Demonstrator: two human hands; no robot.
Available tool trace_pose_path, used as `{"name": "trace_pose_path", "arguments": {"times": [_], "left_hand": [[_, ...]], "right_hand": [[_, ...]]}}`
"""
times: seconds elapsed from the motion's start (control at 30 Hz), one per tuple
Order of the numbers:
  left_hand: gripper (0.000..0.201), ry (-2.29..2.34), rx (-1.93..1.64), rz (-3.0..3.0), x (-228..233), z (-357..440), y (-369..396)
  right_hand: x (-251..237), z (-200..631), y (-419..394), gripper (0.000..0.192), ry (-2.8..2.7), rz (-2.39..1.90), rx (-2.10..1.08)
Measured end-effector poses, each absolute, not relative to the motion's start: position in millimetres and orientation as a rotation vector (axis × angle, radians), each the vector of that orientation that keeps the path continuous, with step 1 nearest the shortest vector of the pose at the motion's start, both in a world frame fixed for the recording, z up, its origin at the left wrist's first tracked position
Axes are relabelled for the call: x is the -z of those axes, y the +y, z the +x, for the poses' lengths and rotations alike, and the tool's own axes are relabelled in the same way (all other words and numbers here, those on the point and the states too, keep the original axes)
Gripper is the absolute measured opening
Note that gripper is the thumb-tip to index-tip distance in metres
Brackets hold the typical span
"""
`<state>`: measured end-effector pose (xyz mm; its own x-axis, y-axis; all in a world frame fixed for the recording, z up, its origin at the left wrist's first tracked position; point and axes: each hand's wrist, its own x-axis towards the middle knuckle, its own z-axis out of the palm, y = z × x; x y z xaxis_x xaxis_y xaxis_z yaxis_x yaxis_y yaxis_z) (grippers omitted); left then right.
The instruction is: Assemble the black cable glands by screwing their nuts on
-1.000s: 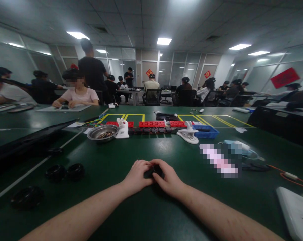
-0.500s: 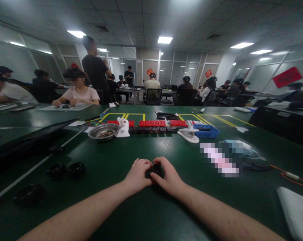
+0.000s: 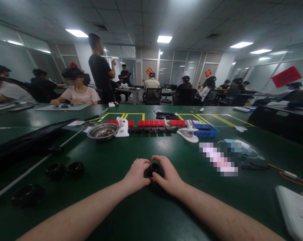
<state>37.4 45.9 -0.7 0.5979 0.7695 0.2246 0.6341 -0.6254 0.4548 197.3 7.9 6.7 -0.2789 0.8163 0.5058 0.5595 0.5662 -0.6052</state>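
Low over the green table, a small black round piece with an opening in its top (image 3: 155, 168) sits between my two hands. My left hand (image 3: 138, 174) curls around its left side, with fingers behind and thumb in front. From the right, my right hand (image 3: 170, 174) grips it with the thumb near and the index finger at the far side. Partly covered by my fingers, its lower part is hard to make out. Off to the left lie three glossy black ring-shaped pieces, one nearer me (image 3: 27, 195) and two side by side (image 3: 55, 171) (image 3: 75, 169).
Ahead stand a metal bowl (image 3: 102, 131) of small parts, white clamp-like stands (image 3: 188, 133), red strips (image 3: 151, 123) and a blue tray (image 3: 206, 130). A cabled light-blue item (image 3: 230, 146) and a white panel (image 3: 295, 214) are at right. Co-workers sit beyond the table.
My hands stay around the black round piece, which shows slightly more of its left side. The standing person in the background has shifted a little to the right.
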Motion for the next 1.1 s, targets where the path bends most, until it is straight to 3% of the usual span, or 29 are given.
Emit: {"name": "trace_pose_path", "arguments": {"times": [0.2,0.4,0.77,0.97,1.1], "left_hand": [[0.03,1.1,-0.567,2.512,-1.7,36.8,44.8],[0.032,1.094,-0.566,2.547,0.2,36.8,46.7],[0.029,1.091,-0.554,2.545,-3.4,36.7,43.5],[0.035,1.093,-0.555,2.548,-2.4,36.3,44.6],[0.029,1.113,-0.544,2.54,-3.6,36.9,43.4]], "right_hand": [[-5.6,197.5,10.3,0.033,-1.948,-1.197,-0.386],[-8.0,197.9,7.4,0.05,-2.015,-1.055,-0.455],[-3.2,197.0,11.9,0.033,-1.925,-1.217,-0.362],[-4.4,198.2,8.9,0.047,-1.978,-1.051,-0.441],[-3.9,197.4,10.2,0.042,-1.907,-1.137,-0.353]]}}
